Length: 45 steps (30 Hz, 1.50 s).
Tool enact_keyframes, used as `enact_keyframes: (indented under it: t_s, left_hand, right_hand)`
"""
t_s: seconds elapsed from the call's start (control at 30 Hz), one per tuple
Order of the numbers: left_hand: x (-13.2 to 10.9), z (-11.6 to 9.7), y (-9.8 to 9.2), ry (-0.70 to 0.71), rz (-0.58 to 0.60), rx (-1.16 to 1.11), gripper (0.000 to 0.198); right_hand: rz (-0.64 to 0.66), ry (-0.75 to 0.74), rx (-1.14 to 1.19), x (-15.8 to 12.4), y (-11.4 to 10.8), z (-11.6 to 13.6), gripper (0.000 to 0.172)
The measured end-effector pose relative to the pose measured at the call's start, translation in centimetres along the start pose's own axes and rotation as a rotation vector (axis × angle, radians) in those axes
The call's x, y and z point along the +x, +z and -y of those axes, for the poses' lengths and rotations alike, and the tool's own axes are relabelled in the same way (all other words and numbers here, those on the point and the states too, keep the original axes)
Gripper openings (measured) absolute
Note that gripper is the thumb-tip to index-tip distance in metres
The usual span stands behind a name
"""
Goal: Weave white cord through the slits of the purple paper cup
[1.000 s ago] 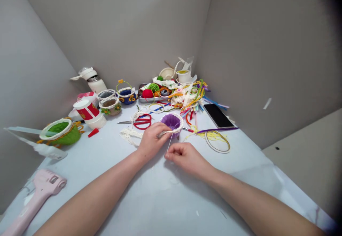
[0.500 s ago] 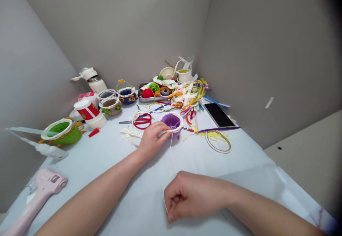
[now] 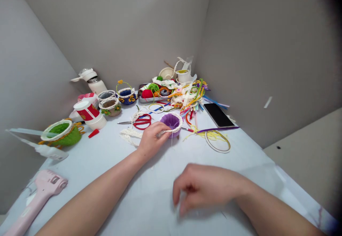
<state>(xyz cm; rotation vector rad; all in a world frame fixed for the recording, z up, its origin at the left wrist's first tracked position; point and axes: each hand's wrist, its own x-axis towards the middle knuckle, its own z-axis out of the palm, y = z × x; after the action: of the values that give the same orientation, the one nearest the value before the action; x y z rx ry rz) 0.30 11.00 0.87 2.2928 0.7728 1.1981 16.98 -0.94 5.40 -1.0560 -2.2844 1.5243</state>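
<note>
My left hand point(image 3: 155, 134) is closed on the near left side of a small purple basket point(image 3: 175, 121) with a white braided rim. The basket tilts, so its ribbed purple inside shows. From the rim near my fingertips a thin white thread point(image 3: 172, 142) hangs down. Low in front of the basket, apart from it, my right hand point(image 3: 197, 188) has thumb and forefinger brought close in a pinch. Its fingertips are blurred, and a faint pale sliver between them is too small to name. White lace trim point(image 3: 130, 135) and red-handled scissors point(image 3: 141, 121) lie beside my left hand.
At left are a pink glue gun point(image 3: 49, 188), a glue bottle point(image 3: 52, 152), a green basket point(image 3: 65, 132) and paper cups point(image 3: 89, 113). Behind stand small baskets point(image 3: 127, 95) and a yarn tray point(image 3: 152, 99). On the right lie a phone point(image 3: 218, 114) and hoops point(image 3: 217, 147).
My right hand has shifted up and to the right, and its thumb and forefinger look slightly farther apart. The white thread, earlier stretched toward it, now hangs shorter. My left hand keeps its hold.
</note>
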Motion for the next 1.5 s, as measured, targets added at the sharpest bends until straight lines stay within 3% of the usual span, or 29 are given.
enact_keyframes:
  t_s: [0.13, 0.17, 0.23, 0.43, 0.6, 0.73, 0.97, 1.23, 1.5]
  left_hand:
    - [0.0, -0.1, 0.2, -0.001, 0.010, -0.003, 0.007]
    - [0.0, -0.1, 0.2, -0.003, 0.015, -0.006, 0.007]
    - [0.0, -0.1, 0.2, -0.006, 0.021, -0.013, 0.007]
    - [0.0, -0.2, 0.1, 0.010, 0.032, -0.008, 0.007]
    - [0.2, -0.2, -1.0, 0.057, 0.076, 0.005, 0.023]
    - [0.3, -0.1, -1.8, 0.151, 0.101, 0.031, 0.012]
    - [0.4, 0.3, -1.7, 0.223, 0.123, 0.133, 0.016]
    - [0.6, 0.2, -1.1, 0.223, 0.103, 0.176, 0.010]
    - [0.6, -0.2, -0.3, 0.147, 0.082, 0.181, 0.011]
  right_hand:
    - [-0.787, 0.082, -0.115, 1.0, -1.9, -2.0, 0.012]
    - [-0.909, 0.062, -0.145, 1.4, -2.2, -2.5, 0.016]
    - [-1.003, 0.012, -0.189, 2.3, -2.7, -3.4, 0.023]
    - [-0.962, -0.024, -0.269, 4.0, -3.1, -5.0, 0.017]
    - [-0.974, -0.045, -0.266, 4.0, -3.6, -5.8, 0.015]
    - [-0.949, -0.059, -0.257, 3.8, -3.8, -6.0, 0.016]
    - [-0.940, -0.060, -0.232, 3.8, -3.8, -5.9, 0.017]
    - [-0.920, -0.070, -0.211, 3.3, -4.2, -5.6, 0.020]
    - [-0.961, -0.075, -0.369, 3.1, -4.0, -5.2, 0.019]
